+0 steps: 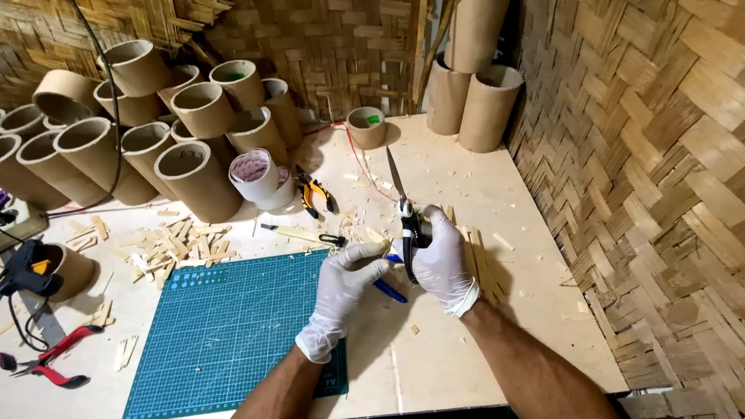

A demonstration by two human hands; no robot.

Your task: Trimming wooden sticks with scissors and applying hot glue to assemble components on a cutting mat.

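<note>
Seen from above at a pale workbench (466, 178) walled in woven bamboo: two white-gloved hands meeting just right of a teal cutting mat (225, 326). Right hand (444, 264) wrapped around the black handles of a pair of scissors (406, 221), fingers clamped shut on them, the long blade pointing up and away toward the back of the bench. Left hand (341, 283) reaching in from the mat side, fingertips pinched together on a small pale wooden strip (371, 248) held just beside the scissor handles; whether strip and blade touch, impossible to tell. Under the hands, a blue pen-like tool (388, 291) lying on the bench, and a fan of longer wooden sticks (481, 264) behind the right hand. Further left, a loose heap of short wooden offcuts (174, 248) near the mat's top edge. Stacked cardboard tubes (155, 147) along the back left, more standing upright in the far corner. Black-and-yellow pliers (314, 194) beside a white roll, red-handled pliers (54, 361) at the near left edge, a black glue gun (27, 268) close by.
</note>
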